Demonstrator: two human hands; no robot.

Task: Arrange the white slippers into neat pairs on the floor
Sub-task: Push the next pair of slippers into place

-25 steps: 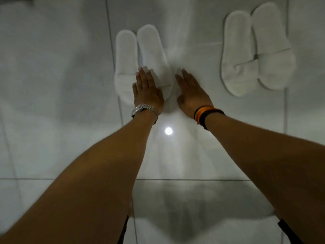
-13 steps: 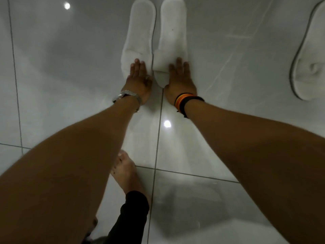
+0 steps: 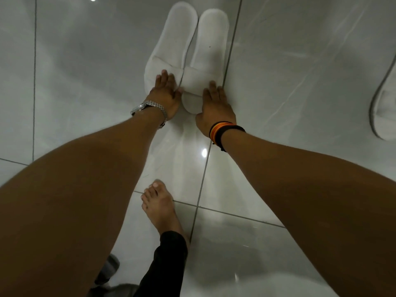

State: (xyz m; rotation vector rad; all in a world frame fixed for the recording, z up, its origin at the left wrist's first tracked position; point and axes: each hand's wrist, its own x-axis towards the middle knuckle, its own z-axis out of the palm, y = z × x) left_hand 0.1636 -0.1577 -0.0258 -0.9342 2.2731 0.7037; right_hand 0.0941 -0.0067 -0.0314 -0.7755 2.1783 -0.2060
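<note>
On the shiny floor point(image 3: 300, 82), two white slippers point(image 3: 205, 50) side by side, left hand point(image 3: 166, 91) flat on one toe, right hand point(image 3: 215, 106) flat beside the other, fingers open, holding nothing.

Both arms stretched forward. Left hand point(image 3: 166, 91) flat, fingers point(image 3: 164, 77) straight. Right hand point(image 3: 215, 109) flat, palm down.

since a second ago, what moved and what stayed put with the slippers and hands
The right hand moved from the bare floor onto the toe end of the right slipper. The left hand still rests flat on the left slipper. The slippers stay side by side and touching. The other pair has slid almost out of view as the camera turned.
</note>
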